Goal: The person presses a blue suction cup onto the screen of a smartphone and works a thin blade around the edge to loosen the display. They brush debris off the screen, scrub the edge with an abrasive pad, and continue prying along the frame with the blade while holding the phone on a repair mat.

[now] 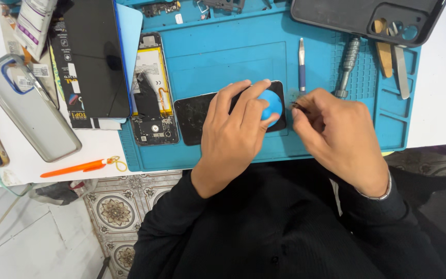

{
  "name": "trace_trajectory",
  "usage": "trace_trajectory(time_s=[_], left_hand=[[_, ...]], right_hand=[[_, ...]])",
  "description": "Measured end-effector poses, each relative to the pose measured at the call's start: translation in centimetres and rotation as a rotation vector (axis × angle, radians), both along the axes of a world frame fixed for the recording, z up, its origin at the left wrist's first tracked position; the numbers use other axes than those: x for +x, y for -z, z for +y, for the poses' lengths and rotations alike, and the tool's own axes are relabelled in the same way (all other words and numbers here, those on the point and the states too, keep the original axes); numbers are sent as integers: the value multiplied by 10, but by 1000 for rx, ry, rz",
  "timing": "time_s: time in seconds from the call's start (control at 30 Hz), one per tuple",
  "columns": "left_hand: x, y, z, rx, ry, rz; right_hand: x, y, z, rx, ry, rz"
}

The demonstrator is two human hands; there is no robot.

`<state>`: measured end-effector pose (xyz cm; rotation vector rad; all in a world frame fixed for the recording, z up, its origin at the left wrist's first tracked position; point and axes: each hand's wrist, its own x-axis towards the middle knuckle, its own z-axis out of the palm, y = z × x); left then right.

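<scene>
Left hand point(233, 124) grips round blue suction cup point(271, 105) on glossy black screen point(194, 111); right hand point(336, 129) pinches thin pick point(299, 106)

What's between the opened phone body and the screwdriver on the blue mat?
In the head view, between the opened phone body and the screwdriver: a black screen panel with a blue suction cup, plus a slim blue-tipped tool.

— What does the person wear?
— A black long-sleeved top, finely ribbed, both sleeves reaching the wrists.
— Anything on the hands?
— The left hand point(233, 132) is bare; a thin silver bracelet point(380, 195) circles the right wrist.
</scene>
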<state>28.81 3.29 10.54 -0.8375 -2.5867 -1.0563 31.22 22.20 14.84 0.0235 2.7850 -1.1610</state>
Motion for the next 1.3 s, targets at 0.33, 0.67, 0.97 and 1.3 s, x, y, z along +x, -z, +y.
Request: trace_trajectory(time_s=[0.33,0.67,0.97,1.3], left_hand=[[-6,6,-11,18,-11,-11],[-12,14,-23,13,-32,-12],[-16,20,-25,2,-42,-7],[-17,20,-25,17,-42,-20]], right_hand=[[-6,12,-14,144,-23,25],[-11,28,-31,147,44,49],[-11,39,-32,160,36,133],[-11,40,-32,140,42,130]])
